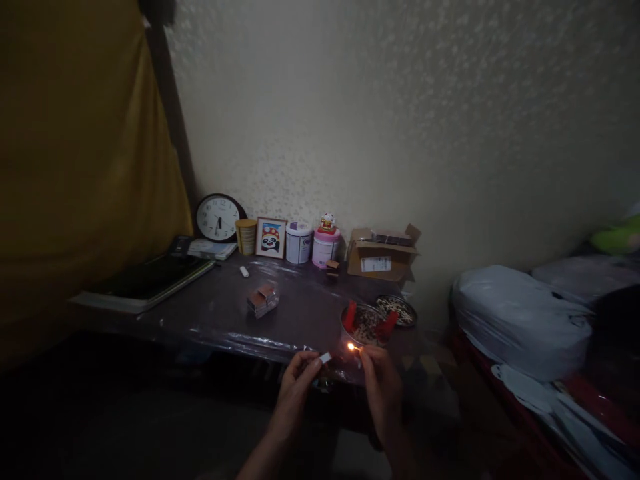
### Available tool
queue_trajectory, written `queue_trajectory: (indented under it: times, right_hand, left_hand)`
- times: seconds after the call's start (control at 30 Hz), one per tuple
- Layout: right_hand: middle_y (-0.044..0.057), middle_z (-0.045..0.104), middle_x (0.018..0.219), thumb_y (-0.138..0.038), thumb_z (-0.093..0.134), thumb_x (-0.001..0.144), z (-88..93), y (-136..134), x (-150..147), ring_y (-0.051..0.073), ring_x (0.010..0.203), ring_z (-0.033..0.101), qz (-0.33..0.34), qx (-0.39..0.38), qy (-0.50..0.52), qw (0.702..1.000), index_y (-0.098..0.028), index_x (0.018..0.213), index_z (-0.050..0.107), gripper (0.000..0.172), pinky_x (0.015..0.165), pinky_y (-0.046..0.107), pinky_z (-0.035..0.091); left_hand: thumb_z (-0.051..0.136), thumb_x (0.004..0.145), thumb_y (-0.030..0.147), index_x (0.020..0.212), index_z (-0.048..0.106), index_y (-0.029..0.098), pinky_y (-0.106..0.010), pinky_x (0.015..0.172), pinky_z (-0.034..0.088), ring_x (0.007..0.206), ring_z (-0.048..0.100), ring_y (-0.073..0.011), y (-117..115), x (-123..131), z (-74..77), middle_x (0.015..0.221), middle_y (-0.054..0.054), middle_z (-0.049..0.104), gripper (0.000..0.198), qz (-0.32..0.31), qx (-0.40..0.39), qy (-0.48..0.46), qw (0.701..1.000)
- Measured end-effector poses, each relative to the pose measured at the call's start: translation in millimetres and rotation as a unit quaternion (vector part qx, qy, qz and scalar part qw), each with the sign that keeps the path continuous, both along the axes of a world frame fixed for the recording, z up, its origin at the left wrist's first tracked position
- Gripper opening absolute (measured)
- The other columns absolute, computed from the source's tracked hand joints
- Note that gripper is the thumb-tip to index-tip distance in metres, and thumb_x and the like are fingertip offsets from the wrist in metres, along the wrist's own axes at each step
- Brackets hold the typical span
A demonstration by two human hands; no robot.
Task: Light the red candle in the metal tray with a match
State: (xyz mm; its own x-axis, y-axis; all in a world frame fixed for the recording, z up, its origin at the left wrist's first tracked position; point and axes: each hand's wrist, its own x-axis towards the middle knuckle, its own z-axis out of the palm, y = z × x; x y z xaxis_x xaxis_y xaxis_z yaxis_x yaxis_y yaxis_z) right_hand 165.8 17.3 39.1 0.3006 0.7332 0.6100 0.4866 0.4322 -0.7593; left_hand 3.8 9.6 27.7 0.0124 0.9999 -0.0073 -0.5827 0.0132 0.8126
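My right hand (383, 383) pinches a lit match (357, 348), its small bright flame pointing left toward my other hand. Between the thumb and fingers of my left hand (297, 383) is a small matchbox (325, 358) with a pale end showing; the fingers cover part of it. The flame and the box are a short gap apart. Just beyond my right hand stands a round tin (344, 337) holding many small sticks and two red pieces. Behind it, a shallow round dish (415, 317) is filled with pale matchsticks.
On the dark, plastic-covered table (210, 313) lies a wrapped stack of matchboxes (263, 300). Along the wall stand a clock (219, 218), a panda picture (271, 238), two canisters (299, 243) and a cardboard box (383, 257). White bags (520, 320) fill the right side.
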Motion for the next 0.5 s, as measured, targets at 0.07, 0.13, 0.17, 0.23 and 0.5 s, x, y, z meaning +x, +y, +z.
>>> queue_trajectory:
  times: [0.07,0.13,0.17,0.23,0.5]
  right_hand:
    - [0.003,0.065,0.079,-0.031,0.053,0.081,2.5,-0.1,0.2,0.017,0.077,0.060,-0.013,0.011,0.007,1.000,-0.020,0.072,0.062,0.017,0.075,0.031,0.049]
    - [0.002,0.064,0.077,-0.032,0.053,0.081,3.9,1.0,2.3,0.017,0.076,0.059,-0.025,0.025,0.013,0.999,-0.020,0.070,0.062,0.018,0.075,0.031,0.049]
    - [0.002,0.063,0.077,-0.033,0.053,0.081,3.9,1.7,4.1,0.017,0.076,0.058,-0.030,0.031,0.017,0.999,-0.020,0.070,0.062,0.019,0.075,0.031,0.048]
    - [0.002,0.063,0.080,-0.034,0.053,0.082,2.2,3.4,8.6,0.017,0.079,0.058,-0.042,0.031,0.022,0.998,-0.020,0.073,0.062,0.019,0.077,0.032,0.047]
    - [0.004,0.065,0.084,-0.039,0.053,0.082,-2.6,6.2,18.3,0.018,0.081,0.058,-0.075,0.009,0.046,0.996,-0.019,0.079,0.064,0.023,0.078,0.034,0.047]
  left_hand:
    - [0.071,0.066,0.035,0.077,0.064,0.019,-0.023,0.066,0.042,0.072,0.059,-0.0142,0.9,-1.1,0.6,0.075,-0.001,0.067,0.021,0.018,-0.007,-0.004,1.000]
    - [0.072,0.065,0.035,0.076,0.064,0.018,-0.023,0.066,0.043,0.072,0.059,-0.0142,2.1,-2.1,0.3,0.075,-0.001,0.067,0.021,0.034,-0.014,-0.009,0.999]
    - [0.073,0.064,0.034,0.076,0.064,0.018,-0.024,0.067,0.043,0.072,0.060,-0.0145,2.5,-2.4,-0.1,0.075,-0.001,0.067,0.022,0.037,-0.016,-0.011,0.999]
    - [0.072,0.064,0.033,0.078,0.064,0.018,-0.025,0.070,0.044,0.075,0.060,-0.0152,2.7,-2.5,-0.7,0.078,-0.002,0.067,0.022,0.035,-0.014,-0.006,0.999]
    - [0.070,0.068,0.033,0.081,0.064,0.018,-0.028,0.076,0.045,0.080,0.059,-0.0165,-2.5,-1.5,5.2,0.083,-0.002,0.065,0.020,0.026,-0.004,0.024,0.999]
